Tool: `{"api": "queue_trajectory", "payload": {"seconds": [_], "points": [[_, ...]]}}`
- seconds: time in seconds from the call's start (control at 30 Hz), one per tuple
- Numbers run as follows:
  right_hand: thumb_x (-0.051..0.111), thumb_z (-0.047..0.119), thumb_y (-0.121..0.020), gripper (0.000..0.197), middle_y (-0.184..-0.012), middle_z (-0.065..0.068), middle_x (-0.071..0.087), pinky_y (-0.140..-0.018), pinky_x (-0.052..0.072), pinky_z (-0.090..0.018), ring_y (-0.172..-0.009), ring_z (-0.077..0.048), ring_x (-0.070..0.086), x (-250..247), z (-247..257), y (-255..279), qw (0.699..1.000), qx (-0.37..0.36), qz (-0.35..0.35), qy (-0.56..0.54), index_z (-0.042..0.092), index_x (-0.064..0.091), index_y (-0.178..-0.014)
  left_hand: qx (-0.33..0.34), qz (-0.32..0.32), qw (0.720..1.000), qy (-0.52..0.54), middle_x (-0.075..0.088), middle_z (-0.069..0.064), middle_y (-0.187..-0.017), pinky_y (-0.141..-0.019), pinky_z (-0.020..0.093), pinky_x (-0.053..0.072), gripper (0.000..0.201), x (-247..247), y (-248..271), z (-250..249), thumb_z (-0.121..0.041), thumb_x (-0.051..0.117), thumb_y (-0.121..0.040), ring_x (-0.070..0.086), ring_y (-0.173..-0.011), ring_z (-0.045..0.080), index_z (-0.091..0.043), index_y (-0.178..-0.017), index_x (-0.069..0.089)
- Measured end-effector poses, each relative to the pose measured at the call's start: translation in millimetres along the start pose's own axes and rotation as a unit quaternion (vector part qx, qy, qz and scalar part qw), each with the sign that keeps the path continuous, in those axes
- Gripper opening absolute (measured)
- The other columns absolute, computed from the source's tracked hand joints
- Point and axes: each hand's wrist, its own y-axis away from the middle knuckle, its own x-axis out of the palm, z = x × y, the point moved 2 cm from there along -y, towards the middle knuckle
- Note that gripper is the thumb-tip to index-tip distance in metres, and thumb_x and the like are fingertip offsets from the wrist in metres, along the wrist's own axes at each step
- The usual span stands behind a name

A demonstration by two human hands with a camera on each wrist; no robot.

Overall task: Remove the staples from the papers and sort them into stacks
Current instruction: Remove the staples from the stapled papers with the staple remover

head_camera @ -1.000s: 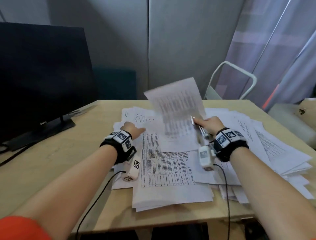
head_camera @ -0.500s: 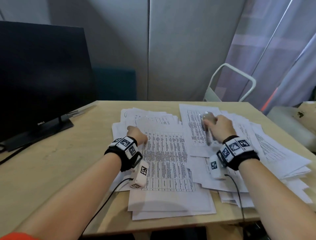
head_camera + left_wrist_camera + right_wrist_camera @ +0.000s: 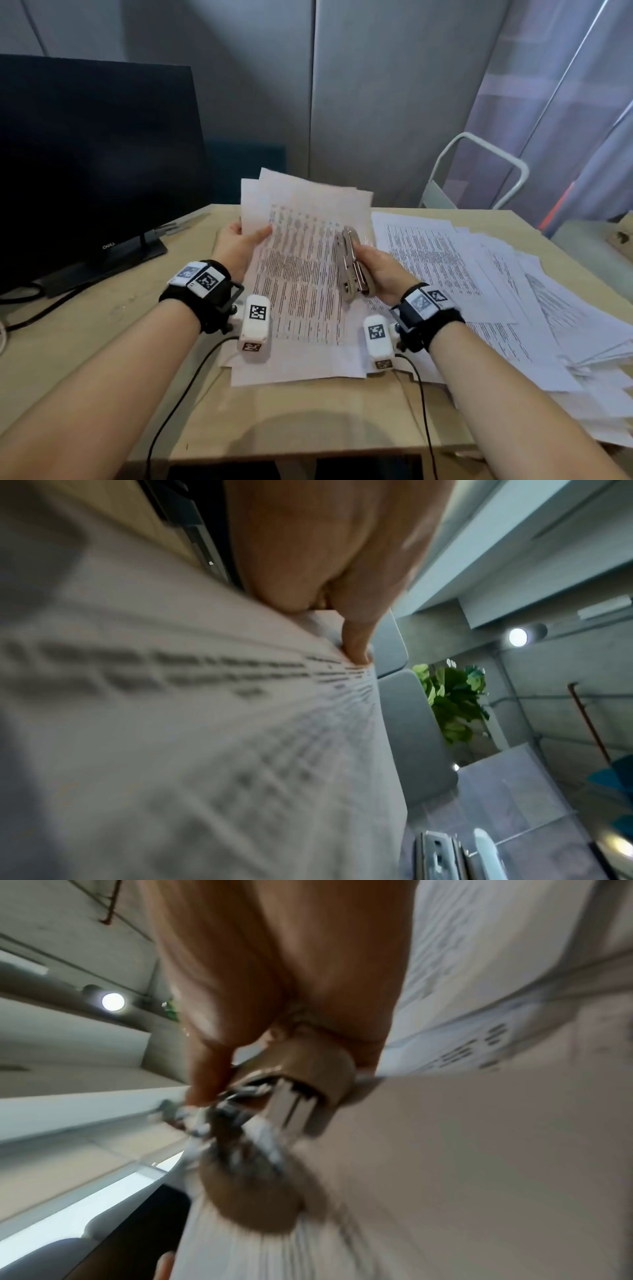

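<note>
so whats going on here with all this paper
A person is working through printed papers at a wooden desk. The left hand holds a lifted sheaf of pages by its left edge, thumb on top. The right hand grips a metal staple remover against the sheaf's right side. More sheets lie beneath, and a loose spread of papers covers the desk's right side.

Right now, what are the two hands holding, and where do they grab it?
The left hand pinches a bundle of papers at its left edge. The right hand grips a metal staple remover around its lower half.
</note>
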Motion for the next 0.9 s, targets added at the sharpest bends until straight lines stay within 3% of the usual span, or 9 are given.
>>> {"api": "queue_trajectory", "payload": {"seconds": [0.13, 0.27, 0.4, 0.5, 0.6, 0.67, 0.77, 0.83, 0.9], "points": [[0.067, 0.046, -0.088, 0.04, -0.057, -0.004, 0.057, -0.038, 0.04, -0.021, -0.04, -0.017, 0.054, -12, 21, 0, 0.984, -0.028, -0.159, 0.068, 0.01, 0.059, -0.074, -0.075, -0.051, 0.98, -0.179, 0.064, 0.008, -0.087, -0.066, 0.03, 0.048, 0.037, -3, -20, 27, -0.041, 0.058, -0.094, 0.059, -0.072, 0.026, -0.006, -0.104, 0.059], [0.061, 0.064, -0.081, 0.057, -0.054, -0.008, 0.057, -0.05, 0.041, -0.027, -0.047, -0.022, 0.055, -75, 38, -1, 0.926, 0.009, -0.315, 0.207, 0.012, 0.056, -0.058, -0.144, -0.045, 0.878, -0.454, 0.056, 0.015, -0.127, -0.091, 0.038, 0.048, 0.07, -16, -26, 54, -0.04, 0.075, -0.08, 0.056, -0.112, 0.035, -0.002, -0.131, 0.047], [0.052, 0.051, -0.09, 0.05, -0.069, -0.015, 0.06, -0.057, 0.038, -0.03, -0.061, -0.027, 0.055, -126, 50, 29, 0.874, 0.069, -0.34, 0.341, 0.008, 0.054, -0.066, -0.071, -0.086, 0.865, -0.489, 0.046, 0.021, -0.136, -0.098, 0.041, 0.042, 0.069, -9, -19, 54, -0.026, 0.073, -0.083, 0.046, -0.124, 0.037, 0.0, -0.136, 0.038], [0.053, 0.037, -0.094, 0.039, -0.098, -0.023, 0.066, -0.063, 0.041, -0.03, -0.078, -0.031, 0.061, -151, 42, 34, 0.837, 0.135, -0.325, 0.419, 0.001, 0.064, -0.085, -0.042, -0.011, 0.863, -0.503, 0.047, 0.018, -0.138, -0.099, 0.037, 0.04, 0.069, 7, -15, 51, -0.03, 0.074, -0.084, 0.046, -0.125, 0.034, -0.002, -0.137, 0.041], [0.051, 0.039, -0.095, 0.045, -0.139, -0.025, 0.049, -0.106, 0.038, -0.044, -0.127, -0.039, 0.046, -153, 36, 28, 0.745, 0.202, -0.346, 0.533, 0.004, 0.061, -0.12, -0.055, 0.1, 0.785, -0.609, 0.026, 0.02, -0.151, -0.11, 0.048, 0.032, 0.097, 20, -12, 59, -0.047, 0.075, -0.078, 0.027, -0.138, 0.039, -0.016, -0.151, 0.019], [0.05, 0.043, -0.096, 0.048, -0.133, -0.022, 0.051, -0.103, 0.038, -0.045, -0.125, -0.038, 0.047, -136, 43, 24, 0.714, 0.165, -0.367, 0.573, 0.002, 0.059, -0.12, -0.066, 0.182, 0.706, -0.681, -0.003, 0.02, -0.159, -0.115, 0.054, 0.017, 0.101, 26, -10, 69, -0.056, 0.063, -0.084, 0.004, -0.146, 0.042, -0.022, -0.155, 0.0], [0.058, 0.041, -0.094, 0.039, -0.101, -0.013, 0.06, -0.08, 0.049, -0.039, -0.098, -0.033, 0.062, -100, 50, 10, 0.798, 0.046, -0.303, 0.519, 0.004, 0.052, -0.106, -0.056, 0.226, 0.642, -0.73, -0.007, 0.022, -0.159, -0.115, 0.055, 0.017, 0.099, 30, -4, 75, -0.063, 0.055, -0.085, 0.004, -0.146, 0.042, -0.021, -0.154, -0.002], [0.061, 0.038, -0.092, 0.041, -0.102, -0.009, 0.06, -0.076, 0.055, -0.042, -0.088, -0.029, 0.063, -68, 47, 2, 0.866, 0.023, -0.203, 0.456, 0.006, 0.05, -0.115, -0.031, 0.235, 0.616, -0.752, 0.014, 0.021, -0.154, -0.11, 0.053, 0.03, 0.097, 32, 7, 73, -0.065, 0.06, -0.081, 0.022, -0.14, 0.04, -0.021, -0.152, 0.012], [0.062, 0.031, -0.092, 0.045, -0.112, -0.01, 0.059, -0.063, 0.053, -0.032, -0.079, -0.021, 0.062, -34, 40, -6, 0.887, 0.028, -0.106, 0.449, 0.018, 0.044, -0.131, -0.014, 0.231, 0.602, -0.764, 0.028, 0.014, -0.143, -0.102, 0.049, 0.038, 0.092, 30, 17, 70, -0.066, 0.065, -0.075, 0.031, -0.132, 0.035, -0.022, -0.145, 0.025]]}}
